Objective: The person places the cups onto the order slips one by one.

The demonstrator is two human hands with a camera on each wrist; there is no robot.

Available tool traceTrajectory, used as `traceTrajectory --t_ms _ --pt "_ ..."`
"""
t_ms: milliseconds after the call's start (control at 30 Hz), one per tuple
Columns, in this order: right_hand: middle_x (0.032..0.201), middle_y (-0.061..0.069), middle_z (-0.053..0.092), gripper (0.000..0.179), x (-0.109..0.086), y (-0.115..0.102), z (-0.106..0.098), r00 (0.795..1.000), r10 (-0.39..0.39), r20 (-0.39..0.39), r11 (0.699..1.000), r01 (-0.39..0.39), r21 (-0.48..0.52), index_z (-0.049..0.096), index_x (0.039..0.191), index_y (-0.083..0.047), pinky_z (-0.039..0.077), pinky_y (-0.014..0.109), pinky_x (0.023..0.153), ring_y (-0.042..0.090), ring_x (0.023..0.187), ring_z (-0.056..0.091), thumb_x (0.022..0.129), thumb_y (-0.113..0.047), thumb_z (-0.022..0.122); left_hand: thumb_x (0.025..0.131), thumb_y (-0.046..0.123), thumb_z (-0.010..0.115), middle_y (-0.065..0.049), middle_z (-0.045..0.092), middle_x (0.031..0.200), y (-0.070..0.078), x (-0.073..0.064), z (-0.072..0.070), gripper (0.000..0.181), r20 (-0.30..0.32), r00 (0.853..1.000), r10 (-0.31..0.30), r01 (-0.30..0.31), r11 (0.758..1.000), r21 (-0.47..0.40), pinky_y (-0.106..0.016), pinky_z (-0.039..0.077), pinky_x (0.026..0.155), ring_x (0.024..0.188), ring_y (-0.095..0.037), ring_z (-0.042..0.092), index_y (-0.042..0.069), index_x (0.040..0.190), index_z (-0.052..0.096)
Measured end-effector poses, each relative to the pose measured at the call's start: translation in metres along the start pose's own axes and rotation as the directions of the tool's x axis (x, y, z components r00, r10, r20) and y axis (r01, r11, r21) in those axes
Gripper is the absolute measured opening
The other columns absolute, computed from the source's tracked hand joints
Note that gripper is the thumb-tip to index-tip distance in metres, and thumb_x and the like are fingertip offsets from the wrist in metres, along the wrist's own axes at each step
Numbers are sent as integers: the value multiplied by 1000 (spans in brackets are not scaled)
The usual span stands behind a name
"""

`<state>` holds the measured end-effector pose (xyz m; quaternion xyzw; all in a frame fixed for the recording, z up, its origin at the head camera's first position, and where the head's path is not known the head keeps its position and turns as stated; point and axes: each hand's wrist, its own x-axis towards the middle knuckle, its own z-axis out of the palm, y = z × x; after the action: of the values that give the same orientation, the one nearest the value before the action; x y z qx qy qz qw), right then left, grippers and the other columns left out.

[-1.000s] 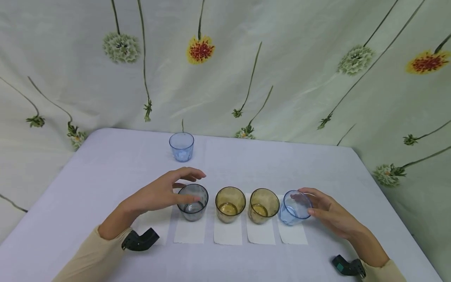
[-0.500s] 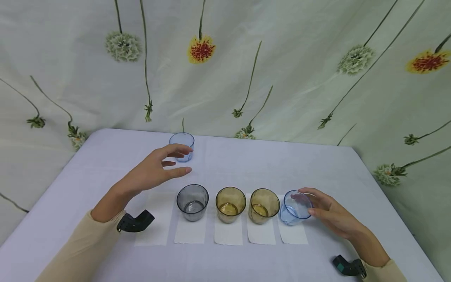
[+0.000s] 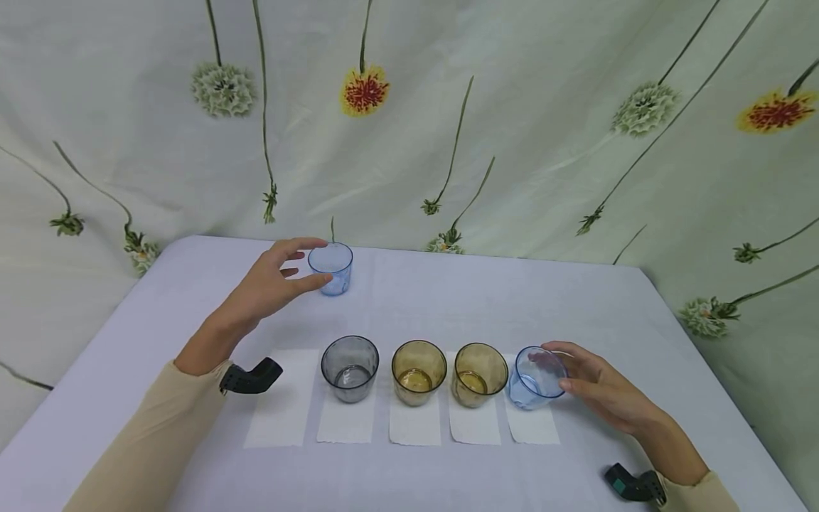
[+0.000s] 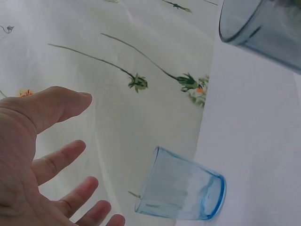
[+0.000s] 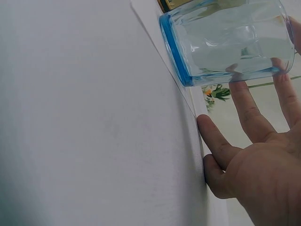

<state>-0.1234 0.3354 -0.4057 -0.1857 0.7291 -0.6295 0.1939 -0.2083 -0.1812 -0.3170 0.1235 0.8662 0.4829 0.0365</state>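
Observation:
My left hand (image 3: 265, 281) is beside a clear blue glass (image 3: 334, 277) at the back of the table, its thumb and fingers spread. In the left wrist view a gap shows between the hand (image 4: 51, 155) and that glass (image 4: 181, 186). At the right end of the front row, my right hand (image 3: 591, 380) holds another blue glass (image 3: 527, 395) between thumb and fingers. The right wrist view has fingertips against this glass's side (image 5: 225, 42), with the thumb only partly visible. Left of it stand two amber glasses (image 3: 472, 387) and a grey glass (image 3: 348, 377).
White paper strips (image 3: 345, 425) lie under the row of glasses. A further strip (image 3: 278, 405) at the left has no glass on it. Behind the white-covered table (image 3: 486, 299) hangs a flower-print cloth (image 3: 525, 114).
The left hand has moved from the grey glass back and to the left, beside the far blue glass. My right hand and all the glasses stay where they were.

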Motion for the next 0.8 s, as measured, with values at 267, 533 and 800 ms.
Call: traceTrajectory --t_ms 267,533,800 --pt "142 -13 53 51 0 0 1 1000 15 -14 1000 -16 -16 42 149 -11 43 16 100 -2 130 48 100 0 52 92 36 73 -12 29 161 -16 16 -3 69 -9 999 -50 49 999 -20 -61 28 116 145 -42 30 16 150 43" --pt "140 -15 54 50 1 -1 3 999 24 -34 999 -25 -30 43 148 -12 44 17 99 -2 128 49 100 -1 52 89 35 76 -8 14 167 -28 28 0 74 -1 994 -108 108 993 -56 -68 25 113 149 -44 20 20 153 41" --pt "141 -14 54 50 2 -3 4 999 29 -40 999 -30 -30 43 148 -11 43 16 99 -3 129 48 100 -1 53 89 32 76 -3 15 167 -36 38 4 77 19 993 -119 120 982 -143 -65 27 114 152 -37 18 20 155 37"
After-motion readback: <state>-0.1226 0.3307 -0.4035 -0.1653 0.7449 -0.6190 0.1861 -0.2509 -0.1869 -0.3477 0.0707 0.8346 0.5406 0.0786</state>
